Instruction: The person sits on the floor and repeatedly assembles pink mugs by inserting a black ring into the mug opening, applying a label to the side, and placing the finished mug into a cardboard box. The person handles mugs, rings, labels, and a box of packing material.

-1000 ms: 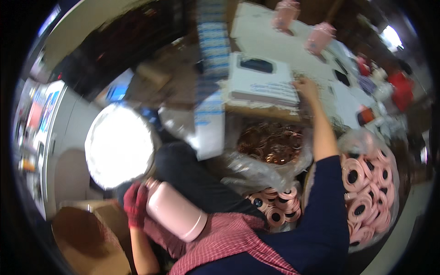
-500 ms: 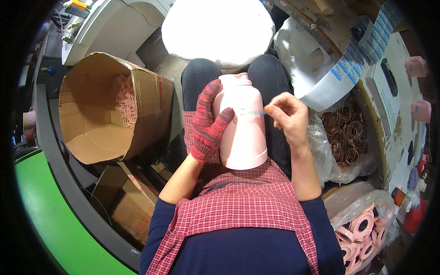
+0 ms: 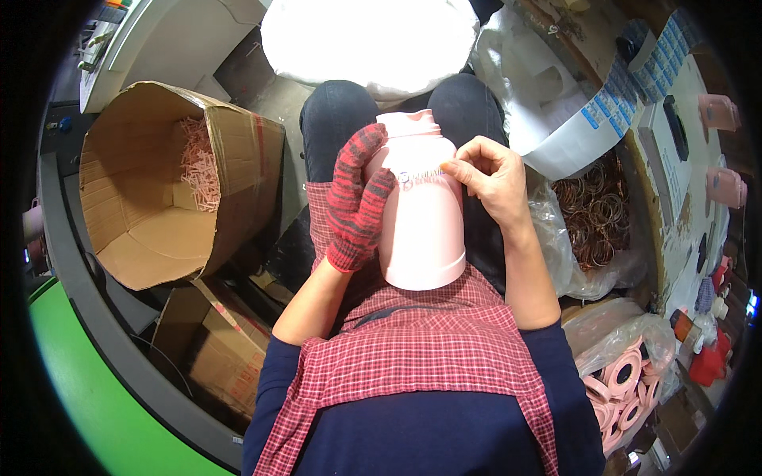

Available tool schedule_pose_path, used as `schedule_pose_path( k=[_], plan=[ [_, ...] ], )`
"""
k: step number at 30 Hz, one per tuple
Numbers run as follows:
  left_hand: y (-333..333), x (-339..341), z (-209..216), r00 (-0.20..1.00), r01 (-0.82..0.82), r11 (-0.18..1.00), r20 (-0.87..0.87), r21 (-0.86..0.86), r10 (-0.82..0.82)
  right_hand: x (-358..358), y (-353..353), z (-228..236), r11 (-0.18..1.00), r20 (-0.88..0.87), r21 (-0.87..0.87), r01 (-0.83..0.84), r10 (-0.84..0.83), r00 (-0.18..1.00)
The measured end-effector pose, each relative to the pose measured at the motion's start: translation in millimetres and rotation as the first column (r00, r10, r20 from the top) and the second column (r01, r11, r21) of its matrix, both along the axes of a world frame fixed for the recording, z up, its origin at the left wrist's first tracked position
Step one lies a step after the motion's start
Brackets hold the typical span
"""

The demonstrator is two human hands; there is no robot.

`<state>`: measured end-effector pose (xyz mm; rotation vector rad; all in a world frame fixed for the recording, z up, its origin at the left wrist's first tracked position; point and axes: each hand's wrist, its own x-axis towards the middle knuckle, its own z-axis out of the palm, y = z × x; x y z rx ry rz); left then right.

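Observation:
A pale pink plastic bottle-shaped shell (image 3: pixel 425 238) lies over my lap, its threaded neck pointing away from me and its wide base toward me. My left hand (image 3: pixel 357 202), in a red and dark striped knit glove, is wrapped round its left side, the thumb on top. A narrow sticker (image 3: pixel 421 179) with dark lettering sits across the upper body of the shell. At the right end of that sticker, the thumb and forefinger of my bare right hand (image 3: pixel 496 181) are pinched together, touching the shell. The other right fingers are curled.
An open cardboard box (image 3: pixel 155 238) with small pink parts stands at left, beside a green surface (image 3: pixel 95 381). A big white sack (image 3: pixel 369 44) is beyond my knees. On the right are a strip of blue-printed labels (image 3: pixel 607 111), copper-coloured rings (image 3: pixel 595 210) and a bag of pink rings (image 3: pixel 623 389).
My right fingers have moved slightly away from me and inward, over the sticker's right end. The sticker's lettering shows more plainly. My left hand keeps its grip; the whole view has shifted a little.

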<state>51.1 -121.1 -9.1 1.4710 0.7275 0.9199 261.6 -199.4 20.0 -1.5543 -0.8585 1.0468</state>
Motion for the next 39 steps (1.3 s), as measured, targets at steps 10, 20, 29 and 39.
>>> schedule_pose_path(
  k=[10,20,29,39],
  plan=[
    [1.4,1.2,8.9,0.997,-0.015,0.989,0.068,-0.15,0.025,-0.1,1.0,-2.8,1.0,0.039,0.022,-0.02,0.019,0.999],
    [1.4,19.0,18.8,0.988,-0.05,0.999,-0.148,-0.004,0.049,2.4,2.1,-0.3,0.997,0.211,0.056,0.058,-0.068,0.975],
    [17.6,16.5,5.6,0.982,-0.141,0.989,-0.123,0.045,0.146,-27.0,8.2,11.5,0.973,0.231,0.005,0.231,-0.226,0.946],
    [80.5,36.8,49.2,0.789,0.439,0.897,-0.495,0.041,-0.364,258.6,-106.4,43.6,0.707,0.876,0.464,0.534,-0.456,-0.157]
  ],
)
